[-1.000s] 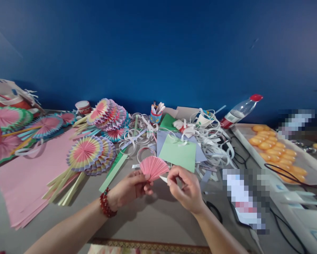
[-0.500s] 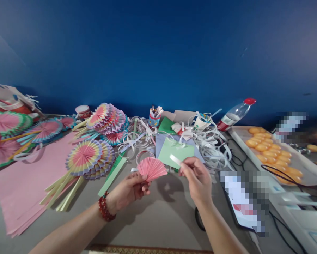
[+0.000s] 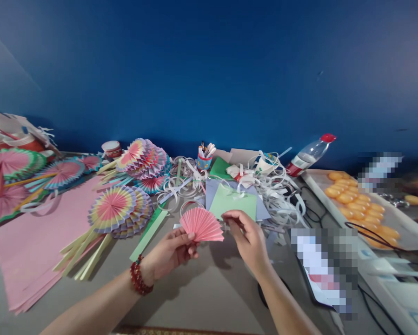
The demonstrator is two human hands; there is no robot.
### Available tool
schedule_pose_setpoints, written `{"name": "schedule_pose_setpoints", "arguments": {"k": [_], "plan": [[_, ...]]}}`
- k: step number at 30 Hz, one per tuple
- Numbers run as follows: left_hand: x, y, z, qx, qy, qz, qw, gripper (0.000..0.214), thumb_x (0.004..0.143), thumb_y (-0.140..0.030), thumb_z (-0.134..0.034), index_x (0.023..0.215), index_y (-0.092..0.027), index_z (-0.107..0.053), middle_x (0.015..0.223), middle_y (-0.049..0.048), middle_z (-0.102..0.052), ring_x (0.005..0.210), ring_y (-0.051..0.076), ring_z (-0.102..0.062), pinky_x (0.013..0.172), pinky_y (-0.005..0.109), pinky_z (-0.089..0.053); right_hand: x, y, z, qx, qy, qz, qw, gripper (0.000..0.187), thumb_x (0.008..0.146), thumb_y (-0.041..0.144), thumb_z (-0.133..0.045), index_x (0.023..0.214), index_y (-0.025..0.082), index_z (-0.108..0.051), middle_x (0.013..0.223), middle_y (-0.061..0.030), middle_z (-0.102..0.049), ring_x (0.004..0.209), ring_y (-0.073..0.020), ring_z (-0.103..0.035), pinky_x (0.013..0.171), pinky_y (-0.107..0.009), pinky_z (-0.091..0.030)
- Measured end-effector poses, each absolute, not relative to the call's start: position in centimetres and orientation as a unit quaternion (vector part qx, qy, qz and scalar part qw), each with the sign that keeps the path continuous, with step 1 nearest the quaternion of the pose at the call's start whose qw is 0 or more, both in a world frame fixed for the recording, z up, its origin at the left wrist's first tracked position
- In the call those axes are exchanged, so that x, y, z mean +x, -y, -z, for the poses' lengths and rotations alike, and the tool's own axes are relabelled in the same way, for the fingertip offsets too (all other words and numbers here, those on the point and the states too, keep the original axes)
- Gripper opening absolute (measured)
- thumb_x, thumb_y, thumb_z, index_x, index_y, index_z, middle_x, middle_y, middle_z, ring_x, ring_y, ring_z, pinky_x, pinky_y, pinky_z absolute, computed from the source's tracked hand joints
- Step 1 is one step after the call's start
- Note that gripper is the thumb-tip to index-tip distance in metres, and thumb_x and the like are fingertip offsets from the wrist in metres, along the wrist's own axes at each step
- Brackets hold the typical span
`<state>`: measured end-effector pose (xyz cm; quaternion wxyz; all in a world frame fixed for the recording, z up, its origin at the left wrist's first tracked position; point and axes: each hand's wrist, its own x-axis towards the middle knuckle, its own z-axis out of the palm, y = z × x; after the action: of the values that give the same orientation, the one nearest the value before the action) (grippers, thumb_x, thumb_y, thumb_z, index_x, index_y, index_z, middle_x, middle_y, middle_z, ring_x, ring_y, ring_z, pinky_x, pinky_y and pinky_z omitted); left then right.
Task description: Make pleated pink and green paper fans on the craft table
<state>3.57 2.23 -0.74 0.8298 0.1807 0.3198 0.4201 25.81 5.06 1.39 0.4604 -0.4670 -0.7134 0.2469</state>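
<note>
My left hand (image 3: 175,249) is closed on a small pleated pink paper fan (image 3: 202,223), pinching its narrow end between thumb and fingers. The fan is spread in a half-round above the table. Just right of its edge hovers my right hand (image 3: 247,237), fingers curved and slightly apart, with nothing visible in them. Behind that hand lies light green paper (image 3: 235,200) on top of purple sheets. A finished round fan (image 3: 114,209) in pink, yellow and purple, with pale yellow handles, rests to the left of my left hand.
White paper strips (image 3: 281,197) are heaped behind the hands. Pink sheets (image 3: 37,246) and more paper fans (image 3: 60,172) lie left. A pen cup (image 3: 204,163) and a tilted bottle (image 3: 308,156) stand near the wall. Right are a phone (image 3: 316,274), cables and a tray (image 3: 414,232) of orange balls.
My right hand has moved left towards the fan's edge. The short white strip it held is no longer visible. My left hand still holds the fan in nearly the same place.
</note>
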Motion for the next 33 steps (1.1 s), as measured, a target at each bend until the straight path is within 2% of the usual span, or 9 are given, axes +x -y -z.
{"name": "schedule_pose_setpoints", "arguments": {"k": [2,5,6,8,11,13,20,25,33], "plan": [[3.6,-2.2,0.8,0.182,-0.316,-0.421,0.831,0.023,0.072,-0.026,-0.083,0.074,-0.012,-0.065,0.067,0.0017,-0.064,0.055,0.008,-0.056,0.062,0.024,-0.054,25.8,-5.2,-1.5,-0.45,0.717,-0.244,0.473,0.019,0.09,0.014,-0.047,0.085,0.02,-0.064,0.095,-0.0082,-0.069,0.09,-0.0211,-0.066,0.079,-0.032,-0.052],[3.6,-2.2,0.8,0.184,-0.312,-0.422,0.831,0.022,0.074,-0.025,-0.082,0.073,-0.012,-0.063,0.066,0.0012,-0.063,0.055,0.008,-0.056,0.062,0.024,-0.054,25.8,-4.9,-2.0,-0.424,0.714,-0.272,0.486,0.025,0.089,0.01,-0.043,0.073,0.02,-0.06,0.083,-0.0057,-0.066,0.081,-0.0186,-0.065,0.074,-0.03,-0.051],[3.6,-2.2,0.7,0.182,-0.313,-0.425,0.829,0.022,0.074,-0.024,-0.082,0.073,-0.012,-0.063,0.066,0.001,-0.063,0.055,0.008,-0.056,0.062,0.024,-0.054,25.8,-4.7,-2.2,-0.416,0.714,-0.283,0.487,0.025,0.089,0.011,-0.042,0.077,0.02,-0.061,0.082,-0.0054,-0.066,0.079,-0.0182,-0.064,0.073,-0.03,-0.051],[3.6,-2.2,0.6,0.178,-0.317,-0.432,0.825,0.023,0.073,-0.023,-0.083,0.073,-0.012,-0.062,0.066,0.0008,-0.064,0.056,0.008,-0.056,0.062,0.024,-0.054,25.7,-4.2,-2.6,-0.39,0.733,-0.301,0.469,0.023,0.09,0.015,-0.044,0.099,0.02,-0.064,0.095,-0.0076,-0.066,0.085,-0.0196,-0.064,0.077,-0.032,-0.052],[3.6,-2.2,0.6,0.174,-0.318,-0.439,0.822,0.024,0.072,-0.022,-0.084,0.074,-0.013,-0.062,0.067,0.001,-0.064,0.057,0.009,-0.057,0.064,0.025,-0.055,25.3,-3.6,-2.9,-0.347,0.784,-0.296,0.421,0.051,0.085,0.02,-0.057,0.136,0.022,-0.048,0.127,-0.0126,-0.057,0.111,-0.0255,-0.059,0.092,-0.038,-0.051],[3.6,-2.3,0.7,0.179,-0.314,-0.442,0.821,0.024,0.071,-0.023,-0.084,0.074,-0.012,-0.062,0.068,0.0015,-0.065,0.057,0.009,-0.057,0.064,0.026,-0.055,25.2,-3.5,-2.8,-0.347,0.795,-0.28,0.411,0.064,0.082,0.023,-0.066,0.142,0.024,-0.043,0.134,-0.0133,-0.051,0.12,-0.0273,-0.053,0.095,-0.039,-0.05],[3.6,-2.1,0.9,0.249,-0.3,-0.427,0.815,0.021,0.075,-0.025,-0.081,0.08,-0.012,-0.064,0.07,0.0008,-0.063,0.056,0.008,-0.055,0.065,0.027,-0.057,25.4,-4.1,-2.3,-0.326,0.764,-0.32,0.456,0.038,0.084,0.023,-0.071,0.121,0.026,-0.061,0.116,-0.0084,-0.056,0.104,-0.0211,-0.06,0.085,-0.03,-0.053],[3.7,-1.7,0.1,0.337,-0.293,-0.405,0.798,0.025,0.074,-0.027,-0.082,0.087,-0.012,-0.067,0.077,0.002,-0.064,0.058,0.009,-0.057,0.067,0.03,-0.058,25.4,-3.9,-2.3,-0.333,0.696,-0.427,0.471,0.042,0.084,0.024,-0.072,0.123,0.03,-0.058,0.118,-0.0067,-0.053,0.1,-0.0189,-0.061,0.085,-0.029,-0.052],[3.5,-1.7,0.5,0.327,-0.291,-0.409,0.801,0.025,0.075,-0.028,-0.081,0.09,-0.013,-0.067,0.078,0.0018,-0.062,0.059,0.009,-0.057,0.068,0.031,-0.059,26.0,-3.9,-2.7,-0.282,0.624,-0.611,0.397,0.048,0.082,0.029,-0.074,0.127,0.029,-0.057,0.128,-0.0076,-0.053,0.11,-0.021,-0.059,0.092,-0.031,-0.049]]}}
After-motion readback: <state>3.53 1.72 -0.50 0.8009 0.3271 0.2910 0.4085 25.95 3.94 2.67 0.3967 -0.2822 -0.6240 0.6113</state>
